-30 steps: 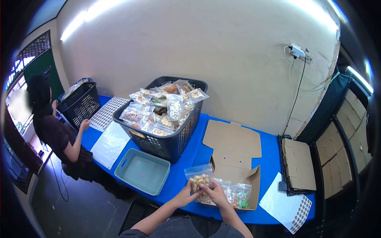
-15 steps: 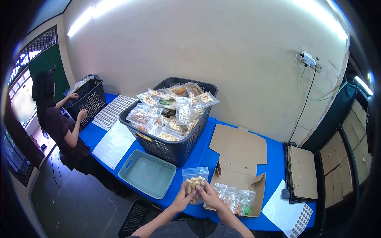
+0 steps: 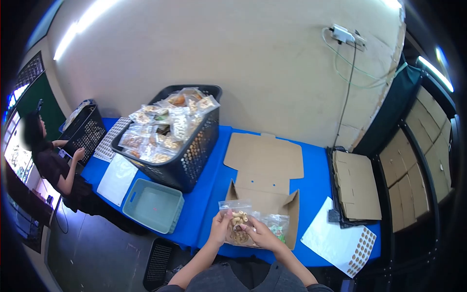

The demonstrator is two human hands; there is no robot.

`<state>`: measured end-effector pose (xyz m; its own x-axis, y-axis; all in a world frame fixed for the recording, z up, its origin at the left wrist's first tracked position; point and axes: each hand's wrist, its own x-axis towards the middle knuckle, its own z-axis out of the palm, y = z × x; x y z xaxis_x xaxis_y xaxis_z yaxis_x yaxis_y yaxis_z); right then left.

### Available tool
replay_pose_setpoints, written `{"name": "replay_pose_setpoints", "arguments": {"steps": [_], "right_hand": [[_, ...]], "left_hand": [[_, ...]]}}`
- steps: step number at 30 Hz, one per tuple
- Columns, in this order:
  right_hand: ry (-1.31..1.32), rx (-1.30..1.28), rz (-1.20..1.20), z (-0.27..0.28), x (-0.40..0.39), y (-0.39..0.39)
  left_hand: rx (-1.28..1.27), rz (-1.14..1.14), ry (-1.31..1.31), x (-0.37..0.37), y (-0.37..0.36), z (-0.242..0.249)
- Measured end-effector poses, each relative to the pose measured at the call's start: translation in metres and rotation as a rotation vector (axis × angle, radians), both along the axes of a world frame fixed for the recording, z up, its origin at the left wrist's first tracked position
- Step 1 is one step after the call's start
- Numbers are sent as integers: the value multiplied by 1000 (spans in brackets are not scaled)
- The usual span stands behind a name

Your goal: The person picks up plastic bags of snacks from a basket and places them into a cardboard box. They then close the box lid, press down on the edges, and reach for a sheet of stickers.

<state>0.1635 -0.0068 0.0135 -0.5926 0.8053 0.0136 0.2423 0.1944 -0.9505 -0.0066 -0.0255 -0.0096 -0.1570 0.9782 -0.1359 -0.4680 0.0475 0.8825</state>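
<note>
A clear zip bag of pale, curved, tube-shaped snacks [image 3: 240, 237] is held upright between my two hands. My left hand [image 3: 220, 228] pinches its left side, thumb over the front. My right hand [image 3: 260, 235] grips the right side, fingers near a small dark reddish round mark on the bag's front. Just behind the bag is an open cardboard box [image 3: 294, 214], its lid folded back on the blue table. Inside the box lie several clear packets [image 3: 275, 223], one with green contents; the held bag and my right hand hide part of them.
A black basket [image 3: 194, 158] heaped with snack packets stands left, behind a grey-green tray [image 3: 154, 223]. Right are a sticker sheet [image 3: 357, 253] and stacked flat cardboard [image 3: 357, 187]. Another person [image 3: 53, 163] works at a dark basket [image 3: 86, 131] far left.
My view has turned right, so the table's things sit further left. The held bag has come over the front of the open box, covering more of the packets inside.
</note>
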Motion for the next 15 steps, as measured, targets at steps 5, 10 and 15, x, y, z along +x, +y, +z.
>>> {"name": "replay_pose_setpoints", "arguments": {"steps": [5,10,15], "right_hand": [[527,-331,-245,-7,47,10],[485,-284,-334,-3,81,11],[567,-381,-314,-14,104,9]], "left_hand": [[123,-194,171,49,2,-9],[171,-94,219,94,4,-2],[126,-190,319,117,1,4]]}}
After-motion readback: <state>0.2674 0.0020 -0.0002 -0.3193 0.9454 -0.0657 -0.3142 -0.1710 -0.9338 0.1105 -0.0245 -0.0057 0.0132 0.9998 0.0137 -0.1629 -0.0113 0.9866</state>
